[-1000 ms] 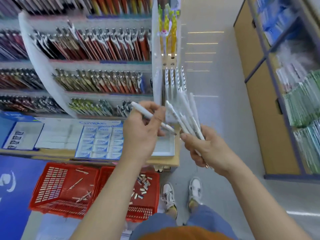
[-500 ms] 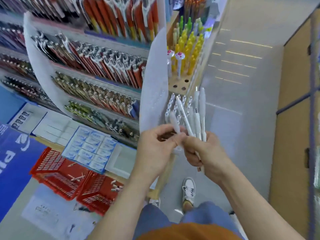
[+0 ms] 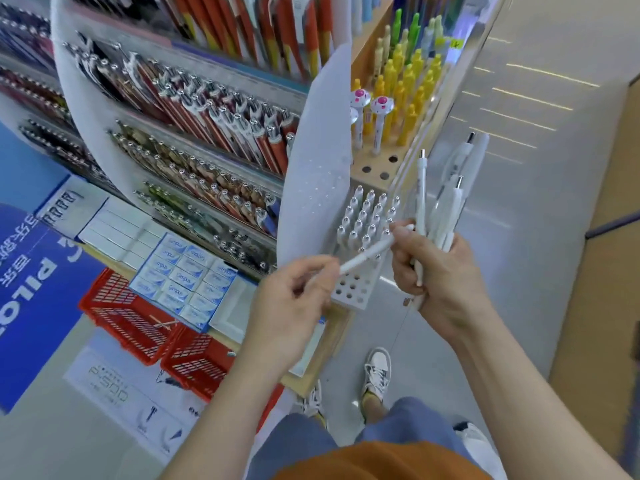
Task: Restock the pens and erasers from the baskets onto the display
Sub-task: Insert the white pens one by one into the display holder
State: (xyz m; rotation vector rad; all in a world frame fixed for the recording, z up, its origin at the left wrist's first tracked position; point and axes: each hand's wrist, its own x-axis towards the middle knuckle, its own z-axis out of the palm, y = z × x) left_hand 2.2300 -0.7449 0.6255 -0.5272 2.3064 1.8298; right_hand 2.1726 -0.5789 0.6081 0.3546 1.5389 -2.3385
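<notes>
My right hand [image 3: 438, 271] grips a bunch of white pens [image 3: 446, 202] that stick up past the end of the display. My left hand [image 3: 289, 303] pinches one white pen [image 3: 369, 252], which lies slanted over the white holed pen block [image 3: 356, 289]. That pen's far end touches my right thumb. Several white pens [image 3: 369, 213] stand in the block's back rows, and the front holes show open. Two red baskets [image 3: 138, 320] sit on the floor at lower left; the left one holds a few loose pens, and what lies in the right one is hidden.
Racks of red and brown pens [image 3: 214, 112] fill the shelves on the left. A wooden block with yellow and green pens [image 3: 408, 81] stands above the white block. Boxed erasers [image 3: 187, 278] lie on the ledge. My shoes [image 3: 377, 372] stand in the aisle.
My head has moved closer and turned right toward the end of the display. My left hand has drawn one pen away from the bunch and lowered it over the white block.
</notes>
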